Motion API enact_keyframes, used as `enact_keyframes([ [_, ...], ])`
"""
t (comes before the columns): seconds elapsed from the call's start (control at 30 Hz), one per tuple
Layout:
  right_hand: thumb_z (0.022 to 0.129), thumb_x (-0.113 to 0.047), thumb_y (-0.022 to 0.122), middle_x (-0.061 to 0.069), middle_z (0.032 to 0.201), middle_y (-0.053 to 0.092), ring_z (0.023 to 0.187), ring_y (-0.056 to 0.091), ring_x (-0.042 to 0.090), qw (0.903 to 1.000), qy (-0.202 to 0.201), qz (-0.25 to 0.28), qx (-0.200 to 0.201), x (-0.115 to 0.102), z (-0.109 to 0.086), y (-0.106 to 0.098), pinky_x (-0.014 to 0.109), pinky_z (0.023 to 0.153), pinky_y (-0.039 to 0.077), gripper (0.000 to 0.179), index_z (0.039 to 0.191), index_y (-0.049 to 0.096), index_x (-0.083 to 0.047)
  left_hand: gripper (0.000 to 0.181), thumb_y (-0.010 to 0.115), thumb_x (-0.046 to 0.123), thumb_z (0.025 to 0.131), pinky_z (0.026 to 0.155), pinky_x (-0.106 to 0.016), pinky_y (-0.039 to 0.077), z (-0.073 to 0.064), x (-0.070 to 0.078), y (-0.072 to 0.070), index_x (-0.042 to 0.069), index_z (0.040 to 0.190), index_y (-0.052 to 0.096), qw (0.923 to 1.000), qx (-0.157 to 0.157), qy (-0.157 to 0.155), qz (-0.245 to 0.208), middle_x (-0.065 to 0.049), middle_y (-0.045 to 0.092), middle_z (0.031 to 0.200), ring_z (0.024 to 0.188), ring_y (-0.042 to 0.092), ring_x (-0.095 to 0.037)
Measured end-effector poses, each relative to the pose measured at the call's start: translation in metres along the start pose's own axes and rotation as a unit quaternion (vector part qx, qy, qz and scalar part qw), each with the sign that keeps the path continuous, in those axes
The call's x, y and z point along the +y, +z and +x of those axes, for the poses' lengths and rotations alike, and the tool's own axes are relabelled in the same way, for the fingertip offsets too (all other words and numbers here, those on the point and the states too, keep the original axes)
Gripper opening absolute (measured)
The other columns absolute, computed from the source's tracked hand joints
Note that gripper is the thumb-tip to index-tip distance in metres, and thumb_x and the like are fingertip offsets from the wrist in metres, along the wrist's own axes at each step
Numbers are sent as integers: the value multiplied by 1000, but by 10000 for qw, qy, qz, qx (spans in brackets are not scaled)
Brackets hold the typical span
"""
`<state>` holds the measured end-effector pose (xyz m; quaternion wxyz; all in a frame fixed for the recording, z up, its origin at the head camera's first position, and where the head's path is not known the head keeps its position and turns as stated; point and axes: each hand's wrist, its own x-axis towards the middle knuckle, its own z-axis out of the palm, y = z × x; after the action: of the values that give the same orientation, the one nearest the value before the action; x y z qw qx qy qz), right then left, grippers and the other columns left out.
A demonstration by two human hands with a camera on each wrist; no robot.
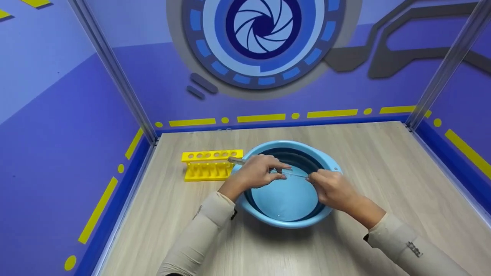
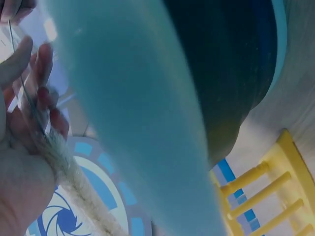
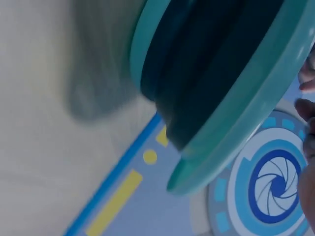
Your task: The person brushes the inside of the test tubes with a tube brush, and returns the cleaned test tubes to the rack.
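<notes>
My left hand (image 1: 256,171) is over the left side of a light blue basin (image 1: 285,224), holding a clear test tube (image 1: 235,160) whose end sticks out behind the hand. Inside the tube, the left wrist view shows the pale bristles of a test tube brush (image 2: 74,182), with its thin wire running out past the fingers. Over the basin's right side, my right hand (image 1: 333,188) pinches the far end of that wire. The wire stretches between both hands above the basin. In the right wrist view only part of the right hand (image 3: 309,137) shows at the edge.
A yellow test tube rack (image 1: 212,155) stands left of the basin, close to its rim. The wooden table (image 1: 383,161) is enclosed by blue printed panels (image 1: 268,103) at the back and both sides.
</notes>
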<state>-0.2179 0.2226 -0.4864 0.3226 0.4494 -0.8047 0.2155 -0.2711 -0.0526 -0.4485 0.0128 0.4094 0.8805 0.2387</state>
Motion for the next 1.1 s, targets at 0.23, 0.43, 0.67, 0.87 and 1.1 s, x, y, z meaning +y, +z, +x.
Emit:
enact_keyframes([
  [0.23,109,-8,58,1,58,61,51,58,9,9129,3016,2690,-576,-11,3,-6,22,48,47,29,81,67,-10,37,73,38,101,76,-20,50,2,0,9,31,137,74,9939,902,292,565,6,79,97,83,62,-13],
  [0.43,114,-17,50,1,59,58,53,54,10,7947,4346,4095,-1088,-9,11,-16,23,49,41,36,87,65,2,35,75,38,100,80,-24,53,1,-3,13,32,134,76,9838,1268,552,1144,8,80,98,87,67,-13],
  [0.67,114,-20,51,0,61,58,54,56,8,7848,4424,4217,-1028,-8,8,-17,21,50,42,37,88,64,4,32,73,39,101,80,-26,53,0,-2,15,34,133,76,9809,1112,545,1498,9,80,101,91,67,-13],
  [0.87,112,-15,56,8,60,60,51,59,17,8571,3847,3335,-777,-14,2,-11,22,49,46,33,83,66,-3,34,73,40,101,70,-20,46,-2,-4,13,35,135,75,9891,906,461,1064,8,77,89,78,62,-12],
  [1.1,98,8,66,-5,61,55,57,51,-3,9739,1673,1533,-24,-13,-11,-1,14,50,45,27,80,65,-13,36,73,39,102,56,-18,37,-5,-8,8,35,137,73,9994,157,301,3,9,80,93,59,48,-7],
])
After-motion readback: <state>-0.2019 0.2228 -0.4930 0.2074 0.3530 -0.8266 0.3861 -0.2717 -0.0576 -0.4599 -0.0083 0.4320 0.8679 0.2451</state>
